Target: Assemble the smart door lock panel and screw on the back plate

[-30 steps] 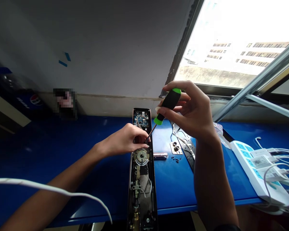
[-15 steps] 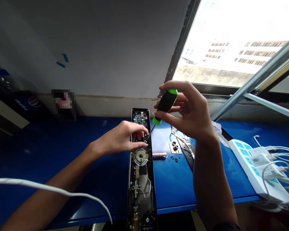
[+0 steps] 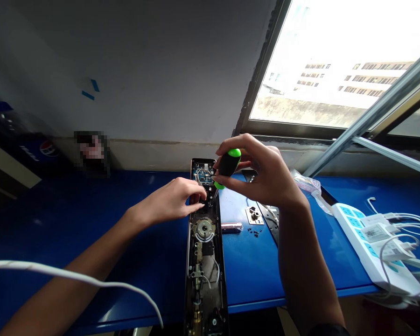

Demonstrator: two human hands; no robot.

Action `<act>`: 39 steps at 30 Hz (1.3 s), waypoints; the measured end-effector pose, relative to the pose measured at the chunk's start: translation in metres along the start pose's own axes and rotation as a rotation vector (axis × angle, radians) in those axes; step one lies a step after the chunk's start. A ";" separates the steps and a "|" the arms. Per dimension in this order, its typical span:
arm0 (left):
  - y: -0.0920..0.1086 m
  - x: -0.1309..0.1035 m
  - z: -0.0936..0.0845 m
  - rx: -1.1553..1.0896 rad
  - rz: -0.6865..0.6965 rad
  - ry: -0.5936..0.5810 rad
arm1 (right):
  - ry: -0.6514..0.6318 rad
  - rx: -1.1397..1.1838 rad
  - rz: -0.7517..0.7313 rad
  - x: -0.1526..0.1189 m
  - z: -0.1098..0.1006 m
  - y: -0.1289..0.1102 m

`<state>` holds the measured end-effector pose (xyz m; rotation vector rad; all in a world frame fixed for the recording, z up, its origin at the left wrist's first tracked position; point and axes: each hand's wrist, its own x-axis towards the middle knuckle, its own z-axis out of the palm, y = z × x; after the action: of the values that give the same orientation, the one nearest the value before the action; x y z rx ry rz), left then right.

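Note:
My right hand point(image 3: 257, 172) grips a screwdriver point(image 3: 230, 163) with a black and green handle. Its shaft slants down into a long narrow housing point(image 3: 220, 247), which looks like an opened electronic door lock. Above the housing's left edge, my left hand point(image 3: 177, 200) has thumb and fingertips drawn together at dark parts inside; what they hold, if anything, is too small to make out. A blue circuit board point(image 3: 205, 177) sits at the far end. Closer to me are a round metal disc point(image 3: 205, 229) and a brass-coloured part point(image 3: 197, 313).
On the blue table point(image 3: 252, 275), right of the housing, lie a small metal plate point(image 3: 255, 215), several black screws point(image 3: 255, 232) and a pinkish metallic piece point(image 3: 232, 227). A white power strip point(image 3: 357, 242) with plugged-in chargers stands further right. A white cable point(image 3: 101, 283) crosses the left foreground.
My right hand and the screwdriver have moved down and left, and the handle stands more upright. My left hand's fingertips have pulled slightly left and closer together.

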<state>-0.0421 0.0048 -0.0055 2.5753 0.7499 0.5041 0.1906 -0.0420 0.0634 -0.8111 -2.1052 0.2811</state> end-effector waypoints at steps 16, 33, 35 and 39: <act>0.000 0.001 -0.001 -0.015 -0.002 -0.011 | -0.013 0.006 -0.007 0.001 0.003 0.000; 0.005 -0.006 -0.013 0.009 -0.290 -0.110 | -0.064 0.193 -0.113 0.003 0.001 -0.003; 0.003 -0.006 -0.012 -0.031 -0.286 -0.128 | -0.012 0.144 -0.166 0.004 0.001 0.000; 0.003 -0.006 -0.012 -0.063 -0.283 -0.116 | 0.029 0.078 -0.137 0.004 0.002 0.001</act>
<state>-0.0509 0.0026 0.0042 2.3650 1.0189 0.2823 0.1876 -0.0387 0.0645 -0.6182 -2.0978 0.2742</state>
